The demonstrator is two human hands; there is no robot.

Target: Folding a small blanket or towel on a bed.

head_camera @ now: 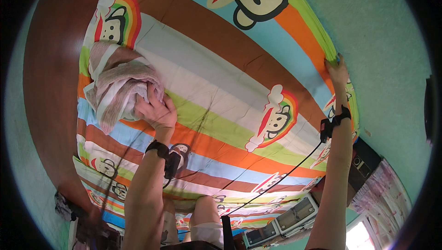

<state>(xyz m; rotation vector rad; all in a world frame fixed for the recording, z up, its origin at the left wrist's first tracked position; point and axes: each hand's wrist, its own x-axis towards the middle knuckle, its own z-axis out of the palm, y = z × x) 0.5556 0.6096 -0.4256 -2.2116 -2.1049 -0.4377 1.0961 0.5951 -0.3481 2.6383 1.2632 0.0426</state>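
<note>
A striped bed sheet [203, 67] with cartoon monkey heads and rainbows covers the bed before me. A bunched towel [121, 77] in brownish pink and white stripes lies near the sheet's left side. My left hand [157, 112] is on the towel's right side, its fingers sunk into the folds and partly hidden by them. Far to the right, my right hand [336, 70] grips the sheet's green edge beside the wall. Its thumb lies on the sheet side, and its other fingers are on the wall side. Each wrist wears a black strap with a small box.
A green wall [376, 60] runs along the bed's right side. The dark wooden bed board [51, 87] borders the left. A black cable [276, 188] crosses the sheet from my right wrist. Behind my legs [205, 212] stand an air conditioner [293, 215] and a pink curtain [380, 188].
</note>
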